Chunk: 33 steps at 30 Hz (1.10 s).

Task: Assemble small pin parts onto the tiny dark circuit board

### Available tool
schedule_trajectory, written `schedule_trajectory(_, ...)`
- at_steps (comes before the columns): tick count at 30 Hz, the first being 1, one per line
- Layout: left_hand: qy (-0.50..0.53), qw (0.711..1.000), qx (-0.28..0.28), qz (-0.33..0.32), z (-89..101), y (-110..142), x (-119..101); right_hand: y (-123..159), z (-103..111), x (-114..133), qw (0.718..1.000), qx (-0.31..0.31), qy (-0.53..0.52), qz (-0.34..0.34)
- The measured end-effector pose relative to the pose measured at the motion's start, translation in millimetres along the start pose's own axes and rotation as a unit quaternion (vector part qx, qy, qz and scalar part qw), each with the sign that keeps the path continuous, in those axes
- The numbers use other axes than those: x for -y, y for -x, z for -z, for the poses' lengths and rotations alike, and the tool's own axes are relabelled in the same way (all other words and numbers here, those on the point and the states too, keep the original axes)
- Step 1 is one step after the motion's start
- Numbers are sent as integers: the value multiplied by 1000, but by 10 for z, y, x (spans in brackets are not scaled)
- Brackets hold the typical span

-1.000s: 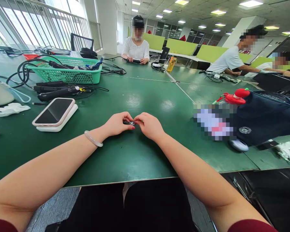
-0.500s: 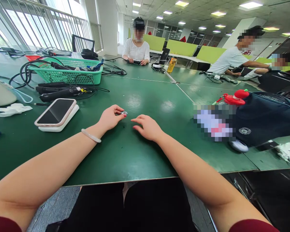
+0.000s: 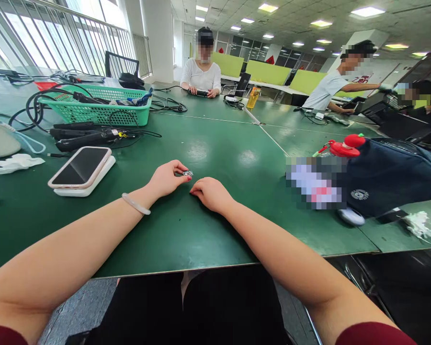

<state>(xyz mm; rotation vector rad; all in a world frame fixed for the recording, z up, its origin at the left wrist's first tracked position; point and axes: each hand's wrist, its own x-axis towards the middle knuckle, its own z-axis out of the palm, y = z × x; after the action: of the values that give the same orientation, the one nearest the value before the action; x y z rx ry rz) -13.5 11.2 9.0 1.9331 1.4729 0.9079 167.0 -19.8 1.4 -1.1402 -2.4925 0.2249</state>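
Note:
My left hand [image 3: 168, 178] is pinched on a small black-and-white patterned piece [image 3: 187, 173], held between thumb and fingers just above the green table [image 3: 215, 239]. Its kind is too small to make out. Close by on the right, my right hand [image 3: 211, 194] rests low over the table with thumb and fingertips drawn together. Whatever may lie between those fingertips is hidden. A tiny dark speck [image 3: 180, 219] lies on the table nearer to me.
On the left lie a phone [image 3: 81, 167] on a white box, black cables, a crumpled tissue [image 3: 16, 164] and a green basket [image 3: 104, 112]. A dark blue bag [image 3: 391, 177] lies on the right. One person [image 3: 201, 76] sits opposite; another [image 3: 326, 88] leans over at the right.
My right hand has moved slightly left and down, and its spread fingers have closed together. My left hand has shifted a little right, still holding the patterned piece.

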Motion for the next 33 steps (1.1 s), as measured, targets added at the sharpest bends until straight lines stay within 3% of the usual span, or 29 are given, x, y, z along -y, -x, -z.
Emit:
schedule_trajectory(6, -12, 1000, 4, -9, -7, 10, -21, 18, 30, 23, 1000, -7, -5, -15)
schedule_trajectory(17, 109, 993, 37, -11, -56, 78, -128, 50, 132, -6, 979, -165, -85, -79)
schedule_trajectory(27, 56, 998, 2, -26, -41, 131, -215, 54, 74, -1, 957, -193, -186, -111)
schedule_trajectory(33, 29, 999, -5, -36, -42, 143, -226, 55, 64, 5, 955, -205, -194, -91)
